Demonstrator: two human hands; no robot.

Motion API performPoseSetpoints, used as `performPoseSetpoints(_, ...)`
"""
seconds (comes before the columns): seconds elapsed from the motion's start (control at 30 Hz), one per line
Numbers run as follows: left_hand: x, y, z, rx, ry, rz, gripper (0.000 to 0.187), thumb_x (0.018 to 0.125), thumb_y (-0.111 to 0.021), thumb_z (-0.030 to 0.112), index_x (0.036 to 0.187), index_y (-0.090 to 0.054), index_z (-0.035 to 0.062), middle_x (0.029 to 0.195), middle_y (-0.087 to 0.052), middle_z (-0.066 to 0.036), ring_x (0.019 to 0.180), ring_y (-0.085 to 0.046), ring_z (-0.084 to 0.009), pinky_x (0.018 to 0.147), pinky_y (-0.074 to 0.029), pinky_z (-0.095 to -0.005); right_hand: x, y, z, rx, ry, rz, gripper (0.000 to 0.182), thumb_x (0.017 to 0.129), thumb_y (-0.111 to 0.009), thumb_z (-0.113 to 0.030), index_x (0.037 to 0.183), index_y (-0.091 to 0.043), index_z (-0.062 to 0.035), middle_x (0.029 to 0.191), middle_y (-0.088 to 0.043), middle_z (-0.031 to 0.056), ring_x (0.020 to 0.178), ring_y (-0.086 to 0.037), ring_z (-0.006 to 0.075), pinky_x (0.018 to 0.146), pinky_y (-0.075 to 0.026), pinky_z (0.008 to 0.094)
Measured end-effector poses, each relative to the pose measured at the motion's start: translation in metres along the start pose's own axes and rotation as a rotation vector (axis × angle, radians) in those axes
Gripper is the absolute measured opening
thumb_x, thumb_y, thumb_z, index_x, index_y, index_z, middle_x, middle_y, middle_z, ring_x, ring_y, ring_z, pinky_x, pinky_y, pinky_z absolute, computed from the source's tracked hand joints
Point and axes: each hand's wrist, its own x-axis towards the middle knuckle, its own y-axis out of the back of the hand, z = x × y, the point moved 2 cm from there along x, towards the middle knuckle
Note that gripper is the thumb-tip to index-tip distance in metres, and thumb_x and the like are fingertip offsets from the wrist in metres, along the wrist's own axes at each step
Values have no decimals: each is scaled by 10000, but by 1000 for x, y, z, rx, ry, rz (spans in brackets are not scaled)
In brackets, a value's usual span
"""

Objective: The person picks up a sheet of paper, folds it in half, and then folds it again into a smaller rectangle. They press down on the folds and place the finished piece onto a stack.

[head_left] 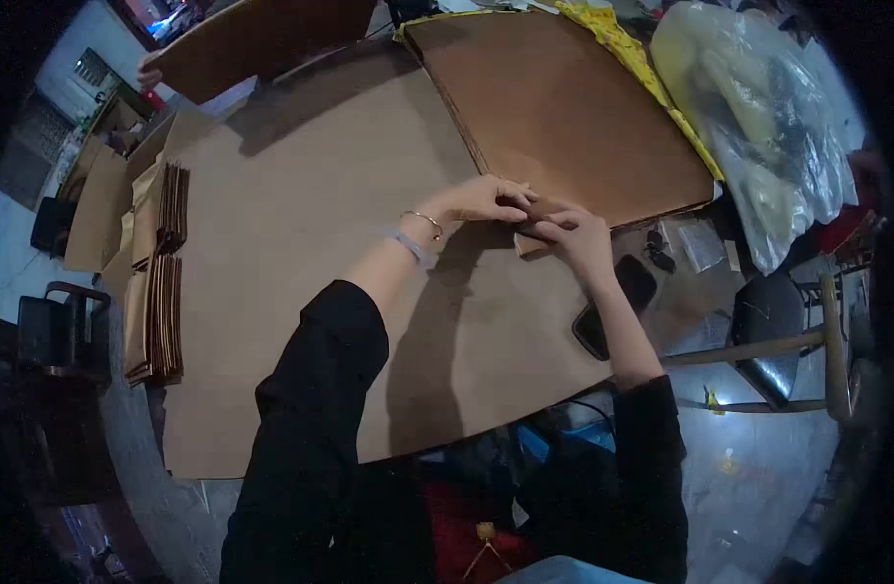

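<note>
Brown piece (530, 245) held in both hands (488, 200) (575, 237) sits between stack's (564, 107) edge and open tabletop (301, 253).

A brown-topped table (301, 214); folded brown bundles (163, 316) at left; stacked brown sheets (564, 107); a dark flat object (637, 279).

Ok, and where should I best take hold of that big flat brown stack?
Probably by the brown stack's near edge, right of your right hand, coming from your own side. It lies flat with that edge bare and facing you, while yellow wrapping runs along its right side.
</note>
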Motion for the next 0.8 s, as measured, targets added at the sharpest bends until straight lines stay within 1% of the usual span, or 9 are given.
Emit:
performPoseSetpoints(0.1,2,-1,0,5,-94,0,275,883,-615,251,1077,-664,61,1295,-554,-90,1274,-441,-251,1015,-382,-378,2,-1,6,-81,163,67,253,772,-741,-207,882,-709,19,925,-692,105,760,-659,172,667,-507,295)
performPoseSetpoints(0.13,3,-1,-1,39,-51,48,261,884,-610,222,1074,-660,50,1262,-578,-89,1233,-481,-237,991,-402,-362,8,-4,15,155,118,-44,264,767,-747,-193,942,-704,0,1081,-657,122,935,-645,212,796,-512,324)
performPoseSetpoints(0.17,5,-2,-2,71,-9,96,246,885,-606,192,1071,-655,39,1229,-602,-88,1193,-522,-223,967,-422,-346,9,-6,21,158,116,-43,264,767,-747,-193,942,-704,0,1081,-657,122,935,-645,212,796,-512,324)
performPoseSetpoints(0.27,2,-7,5,85,47,170,223,888,-595,146,1062,-648,15,1166,-640,-77,1110,-579,-194,922,-450,-317,-8,-5,-2,-63,253,164,480,758,-751,-172,1203,-585,-98,1411,-385,118,1156,-531,274,930,-494,388)
performPoseSetpoints(0.3,4,-9,2,8,109,178,216,892,-592,141,1054,-650,12,1161,-643,-72,1104,-581,-189,920,-452,-315,-11,-8,-2,-64,248,167,480,758,-751,-172,1203,-585,-98,1411,-385,118,1156,-531,274,930,-494,388)
performPoseSetpoints(0.37,6,-12,1,39,59,231,219,903,-585,154,1055,-647,9,1157,-642,-88,1109,-576,-193,916,-452,-313,-18,-6,-3,-88,488,255,519,756,-742,-151,1242,-560,-159,1420,-364,123,1124,-540,278,893,-499,383)
performPoseSetpoints(0.47,0,-9,10,-87,147,244,222,906,-589,165,1051,-648,8,1180,-629,-94,1122,-567,-211,922,-444,-309,-14,-6,12,-415,703,255,318,714,-752,-164,1028,-705,-147,1382,-427,139,1050,-531,301,885,-441,404)
performPoseSetpoints(0.5,-1,-7,12,-89,137,240,222,906,-589,165,1051,-648,8,1180,-629,-94,1122,-567,-211,922,-444,-309,-14,-6,14,-347,607,230,181,717,-752,-176,889,-746,-118,1339,-482,139,1079,-515,308,928,-403,406)
performPoseSetpoints(0.8,3,-6,1,-47,47,168,213,896,-599,171,1008,-651,-2,1249,-589,-91,1217,-503,-237,962,-420,-327,5,1,9,-14,212,-53,237,703,-777,-196,884,-733,-49,1276,-545,143,1034,-605,303,885,-487,395)
